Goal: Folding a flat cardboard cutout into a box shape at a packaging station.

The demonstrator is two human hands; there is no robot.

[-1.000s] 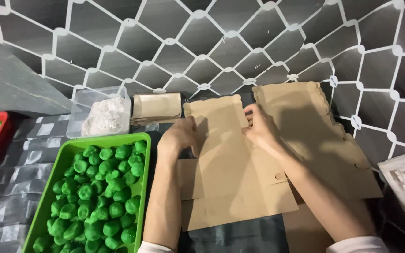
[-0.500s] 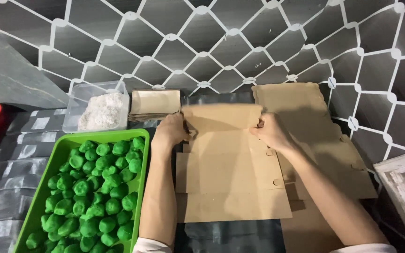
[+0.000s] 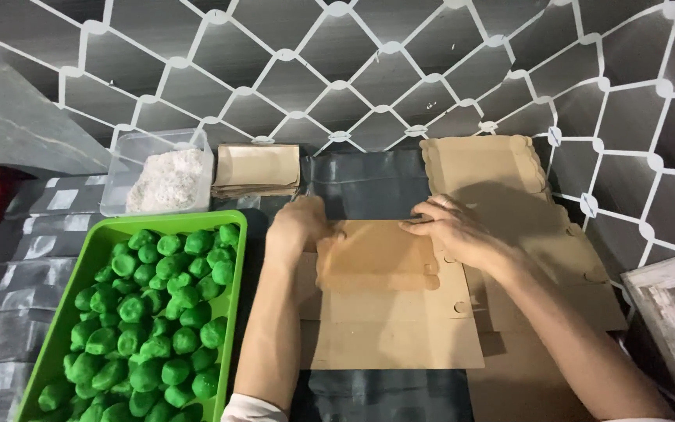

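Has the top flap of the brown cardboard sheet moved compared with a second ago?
Yes. The top flap has been folded down toward the person; the dark table beside the paper stack, covered earlier, now shows.

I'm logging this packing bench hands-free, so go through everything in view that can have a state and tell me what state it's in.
Flat cardboard box blank: far flap folded toward the person, not yet a box.
Left hand: pressing the fold.
Right hand: pressing the fold.
Green tray: nearly full of green balls.
Clear tub: lidless, holding white powder.
Stack of blanks: flat, unfolded.
Stack of brown paper sheets: untouched.
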